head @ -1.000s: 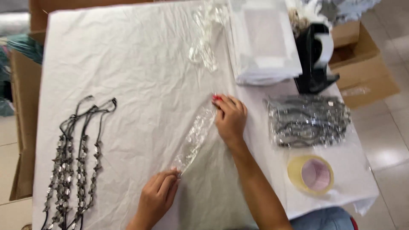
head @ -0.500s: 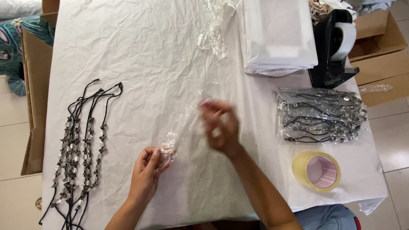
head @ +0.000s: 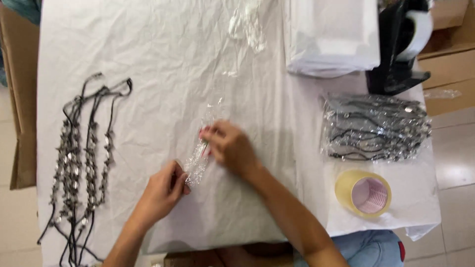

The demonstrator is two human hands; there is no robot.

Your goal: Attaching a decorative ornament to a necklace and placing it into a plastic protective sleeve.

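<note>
Item: one narrow clear plastic sleeve (head: 200,153), crinkled, lying lengthwise near the middle of the white cloth-covered table (head: 148,44). We hold it at two points, we judge so that it stays stretched flat between our hands. Our left hand (head: 161,190) is curled nearly closed, thumb and fingers pinching the sleeve's lower end. Our right hand (head: 230,146) is partly closed, fingertips gripping the sleeve at its middle; how tightly, we cannot tell, as the hand is blurred. Laid apart at the table's left edge: a row of dark beaded cord necklaces (head: 81,158), spread out full length, well apart from our hands. To the right: a clear bag of bundled necklaces (head: 376,126), a roll of yellowish tape (head: 363,193) just below it, a black tape dispenser (head: 403,44) and a stack of white sheets (head: 331,34) above. Loose clear plastic (head: 245,22) lies near the top.
</note>
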